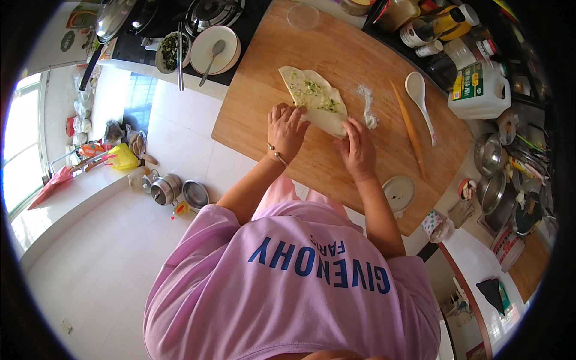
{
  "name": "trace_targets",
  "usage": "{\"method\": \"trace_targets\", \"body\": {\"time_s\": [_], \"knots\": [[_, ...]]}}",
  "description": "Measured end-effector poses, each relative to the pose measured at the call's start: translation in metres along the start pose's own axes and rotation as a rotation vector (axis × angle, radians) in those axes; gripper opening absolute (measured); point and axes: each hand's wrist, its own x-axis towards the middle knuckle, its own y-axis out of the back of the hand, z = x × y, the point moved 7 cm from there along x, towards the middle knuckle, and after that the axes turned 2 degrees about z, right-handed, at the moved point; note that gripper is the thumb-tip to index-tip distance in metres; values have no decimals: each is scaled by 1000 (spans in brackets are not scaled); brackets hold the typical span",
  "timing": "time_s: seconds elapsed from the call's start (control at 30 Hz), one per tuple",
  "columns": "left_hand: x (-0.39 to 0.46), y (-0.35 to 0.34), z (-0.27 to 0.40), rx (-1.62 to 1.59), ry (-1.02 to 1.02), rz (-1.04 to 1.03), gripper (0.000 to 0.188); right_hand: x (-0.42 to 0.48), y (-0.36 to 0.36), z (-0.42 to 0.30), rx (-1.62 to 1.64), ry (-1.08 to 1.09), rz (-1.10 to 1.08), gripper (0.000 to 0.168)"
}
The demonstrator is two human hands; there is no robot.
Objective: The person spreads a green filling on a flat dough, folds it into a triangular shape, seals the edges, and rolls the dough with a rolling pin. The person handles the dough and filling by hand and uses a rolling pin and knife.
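Observation:
A flat sheet of dough (312, 92) sprinkled with chopped green onion lies on a large wooden board (252, 108). Its near edge is folded over into a smooth pale strip. My left hand (287, 128) grips the left end of that fold, a bracelet on its wrist. At the right end, my right hand (357, 146) pinches the fold between thumb and fingers. The far part of the sheet lies open, with the onion showing. Parts of the fold are hidden under my fingers.
Right of the dough lie a streak of flour (369, 108), a tapered wooden rolling pin (409, 128) and a white spoon (420, 103). A bowl of chopped greens (170, 51) with chopsticks (181, 56) and a white bowl (225, 47) with a metal spoon stand left. Bottles (427, 29) line the back right.

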Motion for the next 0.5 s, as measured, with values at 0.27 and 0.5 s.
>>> {"method": "trace_targets", "body": {"time_s": [0.27,0.5], "knots": [[-2,2,6,31,-52,46,38,8,-8,18,46,49,-36,55],[-3,-2,-1,-6,-8,62,36,30,-1,40,292,-59,-185,49]]}}
